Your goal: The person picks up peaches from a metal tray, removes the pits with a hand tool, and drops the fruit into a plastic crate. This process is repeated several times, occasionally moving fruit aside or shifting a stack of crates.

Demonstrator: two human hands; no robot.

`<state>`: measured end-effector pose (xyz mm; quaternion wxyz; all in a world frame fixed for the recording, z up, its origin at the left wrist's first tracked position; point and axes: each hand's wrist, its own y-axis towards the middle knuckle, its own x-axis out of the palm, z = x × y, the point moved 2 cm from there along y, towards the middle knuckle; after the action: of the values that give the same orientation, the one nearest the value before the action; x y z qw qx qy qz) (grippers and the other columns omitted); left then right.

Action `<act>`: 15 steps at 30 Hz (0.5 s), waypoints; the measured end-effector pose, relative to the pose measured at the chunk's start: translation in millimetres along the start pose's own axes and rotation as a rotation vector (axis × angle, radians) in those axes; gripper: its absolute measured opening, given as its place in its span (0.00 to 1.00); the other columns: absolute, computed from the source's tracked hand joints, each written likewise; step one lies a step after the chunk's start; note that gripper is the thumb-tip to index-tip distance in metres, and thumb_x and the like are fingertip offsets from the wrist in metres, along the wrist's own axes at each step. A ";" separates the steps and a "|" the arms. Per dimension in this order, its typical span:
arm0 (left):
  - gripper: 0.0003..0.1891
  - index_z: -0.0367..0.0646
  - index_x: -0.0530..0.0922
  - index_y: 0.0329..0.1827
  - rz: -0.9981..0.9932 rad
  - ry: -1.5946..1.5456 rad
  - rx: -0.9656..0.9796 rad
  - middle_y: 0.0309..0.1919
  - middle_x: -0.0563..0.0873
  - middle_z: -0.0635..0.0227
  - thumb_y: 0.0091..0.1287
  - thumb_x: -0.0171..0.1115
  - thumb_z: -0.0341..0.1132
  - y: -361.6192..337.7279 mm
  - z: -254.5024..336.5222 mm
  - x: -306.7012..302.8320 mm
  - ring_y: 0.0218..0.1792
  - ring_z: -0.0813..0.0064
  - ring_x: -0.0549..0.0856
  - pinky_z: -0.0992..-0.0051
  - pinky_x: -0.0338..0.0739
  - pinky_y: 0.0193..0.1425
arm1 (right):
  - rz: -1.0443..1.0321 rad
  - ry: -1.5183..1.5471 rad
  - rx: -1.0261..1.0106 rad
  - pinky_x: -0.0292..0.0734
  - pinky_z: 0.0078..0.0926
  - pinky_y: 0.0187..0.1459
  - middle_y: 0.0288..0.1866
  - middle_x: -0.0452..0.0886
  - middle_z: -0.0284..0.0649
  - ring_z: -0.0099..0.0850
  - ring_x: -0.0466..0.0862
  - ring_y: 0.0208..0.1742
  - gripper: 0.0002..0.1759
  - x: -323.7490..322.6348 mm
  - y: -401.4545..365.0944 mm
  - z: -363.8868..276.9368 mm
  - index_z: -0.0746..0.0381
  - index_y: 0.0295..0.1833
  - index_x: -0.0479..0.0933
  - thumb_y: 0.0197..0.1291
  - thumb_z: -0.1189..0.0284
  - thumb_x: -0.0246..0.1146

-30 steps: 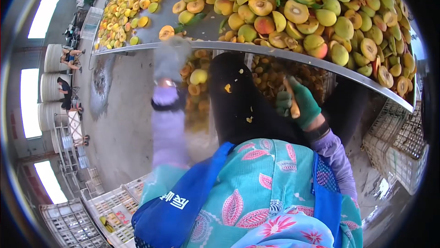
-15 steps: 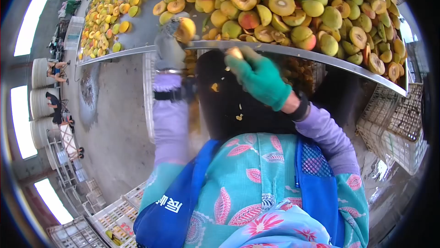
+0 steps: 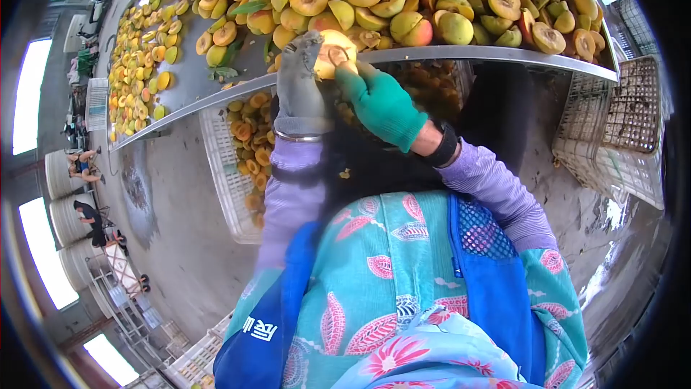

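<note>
My left hand, in a grey glove, is closed around a halved yellow fruit, its cut face showing, just in front of the metal table's edge. My right hand, in a green glove, is closed with its fingertips at the fruit's lower right side; whatever it grips is too hidden to name. Behind both hands lies a heap of halved fruit on the metal table.
A white crate of fruit stands below the table on the left. Stacked crates are at the right. Two people are far off at the left. More fruit pieces lie on the table's left part.
The view has shifted to the right. My left hand has come back to the table's edge with the fruit, and my right hand now meets it there.
</note>
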<state>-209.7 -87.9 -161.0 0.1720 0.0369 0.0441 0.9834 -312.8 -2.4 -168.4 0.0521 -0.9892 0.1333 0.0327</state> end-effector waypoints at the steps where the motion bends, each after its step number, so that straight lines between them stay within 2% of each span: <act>1: 0.15 0.38 0.77 0.52 0.037 -0.063 -0.060 0.48 0.82 0.58 0.62 0.63 0.29 -2.5 4.7 2.6 0.49 0.65 0.83 0.69 0.78 0.53 | 0.008 0.012 -0.013 0.74 0.42 0.40 0.34 0.81 0.56 0.52 0.81 0.37 0.22 0.6 -1.4 -0.6 0.67 0.46 0.75 0.68 0.55 0.52; 4: 0.15 0.36 0.74 0.56 -0.094 0.711 0.552 0.47 0.82 0.58 0.66 0.58 0.26 -1.6 7.2 2.6 0.48 0.68 0.83 0.71 0.79 0.53 | 0.030 0.033 -0.030 0.74 0.40 0.41 0.34 0.81 0.54 0.49 0.81 0.37 0.22 -1.3 -5.5 -0.9 0.67 0.46 0.76 0.69 0.56 0.52; 6: 0.16 0.37 0.75 0.55 -0.159 0.718 0.594 0.45 0.83 0.59 0.64 0.60 0.28 1.0 8.1 3.3 0.49 0.68 0.83 0.70 0.79 0.53 | 0.026 0.030 -0.018 0.74 0.41 0.42 0.34 0.82 0.53 0.48 0.82 0.37 0.22 -3.3 -4.7 0.9 0.67 0.46 0.75 0.69 0.56 0.52; 7: 0.16 0.37 0.76 0.54 -0.188 0.722 0.612 0.44 0.83 0.60 0.63 0.61 0.28 0.7 10.0 5.1 0.49 0.68 0.83 0.70 0.79 0.52 | 0.026 0.051 -0.040 0.74 0.39 0.39 0.33 0.82 0.51 0.45 0.81 0.34 0.23 -3.5 -5.0 0.6 0.67 0.46 0.75 0.69 0.56 0.51; 9: 0.16 0.39 0.77 0.52 -0.147 0.015 0.022 0.43 0.84 0.61 0.60 0.63 0.30 -2.4 12.4 8.2 0.48 0.68 0.83 0.68 0.78 0.53 | 0.021 0.093 -0.085 0.75 0.36 0.33 0.30 0.81 0.47 0.39 0.81 0.29 0.24 -2.5 -5.2 0.1 0.67 0.46 0.75 0.69 0.54 0.51; 10: 0.16 0.40 0.78 0.51 -0.118 -0.337 -0.273 0.43 0.84 0.62 0.59 0.65 0.31 -5.5 11.3 10.7 0.48 0.68 0.83 0.67 0.78 0.53 | -0.015 0.131 -0.034 0.74 0.34 0.29 0.27 0.79 0.45 0.35 0.79 0.25 0.24 -1.3 -4.7 3.3 0.66 0.46 0.75 0.69 0.54 0.50; 12: 0.16 0.40 0.78 0.50 -0.131 0.322 0.181 0.42 0.84 0.61 0.59 0.65 0.32 -4.7 11.0 6.2 0.46 0.67 0.83 0.67 0.79 0.52 | -0.087 0.207 0.068 0.72 0.29 0.21 0.22 0.75 0.39 0.28 0.76 0.18 0.25 1.4 -4.5 5.2 0.65 0.46 0.75 0.69 0.52 0.50; 14: 0.15 0.39 0.77 0.50 -0.088 0.532 0.361 0.42 0.84 0.60 0.60 0.64 0.32 -6.3 10.4 7.0 0.46 0.67 0.84 0.68 0.80 0.50 | -0.136 0.323 0.210 0.68 0.24 0.16 0.19 0.71 0.35 0.24 0.72 0.15 0.24 -0.9 -10.2 -3.7 0.63 0.47 0.74 0.69 0.51 0.49; 15: 0.15 0.39 0.77 0.50 -0.045 0.413 0.314 0.41 0.84 0.59 0.61 0.63 0.31 -8.2 11.3 11.1 0.45 0.67 0.84 0.69 0.80 0.50 | -0.158 0.381 0.281 0.67 0.22 0.13 0.18 0.69 0.32 0.21 0.70 0.13 0.24 -1.3 -12.6 -8.7 0.62 0.47 0.74 0.69 0.50 0.49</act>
<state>-216.3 -75.6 -149.9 0.1735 -0.1392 0.2310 0.9472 -310.2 9.1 -158.4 0.1654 -0.9679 0.0661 -0.1773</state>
